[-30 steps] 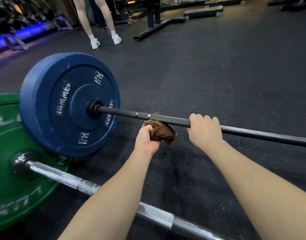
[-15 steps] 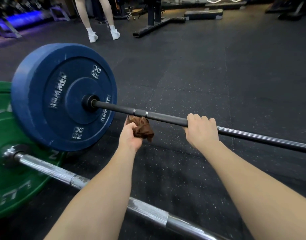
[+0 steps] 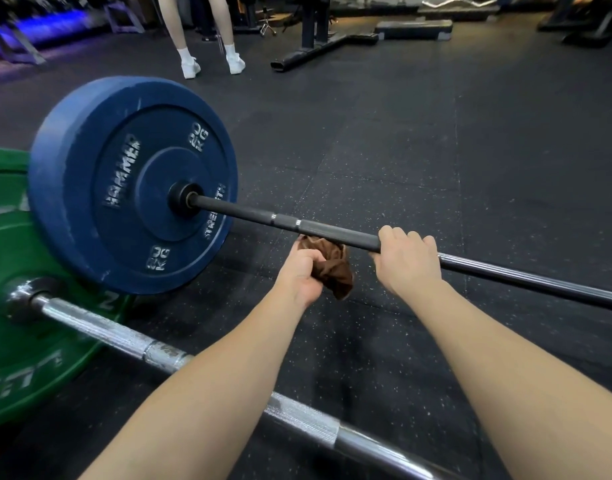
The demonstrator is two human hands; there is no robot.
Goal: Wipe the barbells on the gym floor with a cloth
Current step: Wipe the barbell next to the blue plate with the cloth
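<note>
A black barbell bar [image 3: 249,213] runs from a blue 20 kg plate [image 3: 124,188] on the left toward the right edge. My left hand [image 3: 302,273] grips a bunched brown cloth [image 3: 332,265] that touches the bar's underside just left of my other hand. My right hand [image 3: 406,259] is wrapped over the black bar. Closer to me lies a second, chrome barbell bar [image 3: 124,336] with a green plate [image 3: 23,341] at the far left; my left forearm crosses over it.
Black speckled rubber flooring [image 3: 436,150] stretches ahead and to the right. A person's legs in white shoes [image 3: 211,60] stand at the back left. A black bench base [image 3: 318,46] and a step platform [image 3: 413,29] sit at the back.
My left hand slid the cloth along the bar toward the blue plate, then back toward my right hand. My right hand kept its grip on the bar.
</note>
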